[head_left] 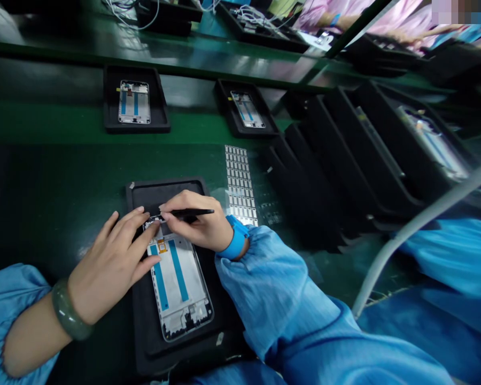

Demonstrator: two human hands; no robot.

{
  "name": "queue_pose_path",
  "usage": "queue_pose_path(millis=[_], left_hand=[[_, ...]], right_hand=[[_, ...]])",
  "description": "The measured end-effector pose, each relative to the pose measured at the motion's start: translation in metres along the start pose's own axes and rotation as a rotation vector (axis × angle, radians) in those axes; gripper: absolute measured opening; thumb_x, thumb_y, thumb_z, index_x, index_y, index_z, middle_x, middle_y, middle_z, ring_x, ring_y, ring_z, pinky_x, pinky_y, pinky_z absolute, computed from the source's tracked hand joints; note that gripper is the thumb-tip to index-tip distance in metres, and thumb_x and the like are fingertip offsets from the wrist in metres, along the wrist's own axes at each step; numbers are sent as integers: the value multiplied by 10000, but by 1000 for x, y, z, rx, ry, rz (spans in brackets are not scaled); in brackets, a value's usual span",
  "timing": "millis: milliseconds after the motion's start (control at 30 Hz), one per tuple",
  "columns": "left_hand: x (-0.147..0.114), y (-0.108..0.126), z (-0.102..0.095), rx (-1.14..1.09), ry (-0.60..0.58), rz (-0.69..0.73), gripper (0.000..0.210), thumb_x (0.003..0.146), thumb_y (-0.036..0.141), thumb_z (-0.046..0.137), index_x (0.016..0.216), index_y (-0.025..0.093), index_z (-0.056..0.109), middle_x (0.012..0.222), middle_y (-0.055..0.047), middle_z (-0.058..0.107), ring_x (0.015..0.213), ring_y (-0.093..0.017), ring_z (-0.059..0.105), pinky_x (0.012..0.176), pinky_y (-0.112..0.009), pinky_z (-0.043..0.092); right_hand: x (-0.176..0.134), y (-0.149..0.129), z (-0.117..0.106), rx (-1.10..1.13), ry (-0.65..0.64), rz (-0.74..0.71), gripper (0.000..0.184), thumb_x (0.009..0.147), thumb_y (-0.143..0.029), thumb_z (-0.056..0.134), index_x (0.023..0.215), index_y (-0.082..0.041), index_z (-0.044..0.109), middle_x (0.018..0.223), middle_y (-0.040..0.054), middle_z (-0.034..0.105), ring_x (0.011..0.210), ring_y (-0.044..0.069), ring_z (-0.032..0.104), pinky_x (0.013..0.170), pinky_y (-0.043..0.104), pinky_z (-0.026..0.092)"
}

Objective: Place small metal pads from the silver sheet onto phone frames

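Observation:
A silver phone frame [176,289] with two blue strips and an orange flex cable [162,246] lies in a black foam tray [144,342]. My left hand [114,254] rests over the frame's upper left edge, fingers spread, the tips touching it. Pinched in my right hand [200,219] is a pair of black tweezers [194,212], with its tip down at the frame's top end. My fingers hide that tip and part of the frame's top.
Right of the tray lies a sheet of small white stickers [240,182]. Two more trays, a left one [137,128] and a right one [252,133], hold similar frames behind. Stacked black trays [336,176] and a grey tube [417,214] stand at right. Co-workers sit beyond the shelf.

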State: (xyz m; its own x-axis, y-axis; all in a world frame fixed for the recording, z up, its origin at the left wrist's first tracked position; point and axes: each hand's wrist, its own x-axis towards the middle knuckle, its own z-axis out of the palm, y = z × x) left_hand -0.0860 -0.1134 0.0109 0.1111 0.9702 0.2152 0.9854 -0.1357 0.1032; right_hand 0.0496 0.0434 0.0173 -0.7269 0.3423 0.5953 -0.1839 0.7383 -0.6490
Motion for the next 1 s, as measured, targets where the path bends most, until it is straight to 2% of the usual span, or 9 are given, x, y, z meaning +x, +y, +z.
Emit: queue_pose_path(millis=[133, 333, 500, 767, 1000], left_hand=[[0, 1, -1, -4, -5, -6, 487, 898, 425, 438, 1294, 143, 463, 1296, -166, 494, 1268, -295, 417, 1034, -528, 368], [1, 0, -1, 6, -15, 0, 494, 890, 427, 454, 1289, 137, 468, 1294, -164, 494, 1258, -299, 423, 1033, -533, 365], [1, 0, -1, 7, -21, -2, 489, 892, 426, 451, 1289, 140, 467, 1301, -163, 488, 1265, -298, 414, 1034, -530, 365], [1, 0, -1, 0, -29, 0, 490, 898, 418, 445, 1301, 140, 452, 1304, -166, 484, 1277, -292, 403, 1034, -532, 365], [1, 0, -2, -4, -23, -7, 478, 900, 424, 437, 1284, 141, 468, 1305, -173, 487, 1269, -301, 415, 1028, -538, 371]], right_hand=[[1, -1, 0, 31, 41, 81, 86, 822, -183, 602, 893, -136, 610, 829, 34, 666, 771, 104, 638, 722, 214, 529], [3, -2, 0, 83, -37, 228, 95, 836, -205, 580, 896, -136, 606, 843, 24, 651, 724, 86, 636, 641, 176, 539], [4, -2, 0, 82, -64, 228, 101, 835, -201, 578, 896, -128, 610, 843, 29, 654, 742, 92, 636, 668, 183, 532], [4, 0, 1, 72, -56, 249, 94, 822, -203, 589, 873, -127, 613, 776, 13, 650, 654, 76, 607, 617, 173, 501], [5, 1, 1, 75, -53, 281, 89, 815, -211, 589, 851, -132, 606, 763, 9, 641, 654, 80, 607, 608, 181, 490]])
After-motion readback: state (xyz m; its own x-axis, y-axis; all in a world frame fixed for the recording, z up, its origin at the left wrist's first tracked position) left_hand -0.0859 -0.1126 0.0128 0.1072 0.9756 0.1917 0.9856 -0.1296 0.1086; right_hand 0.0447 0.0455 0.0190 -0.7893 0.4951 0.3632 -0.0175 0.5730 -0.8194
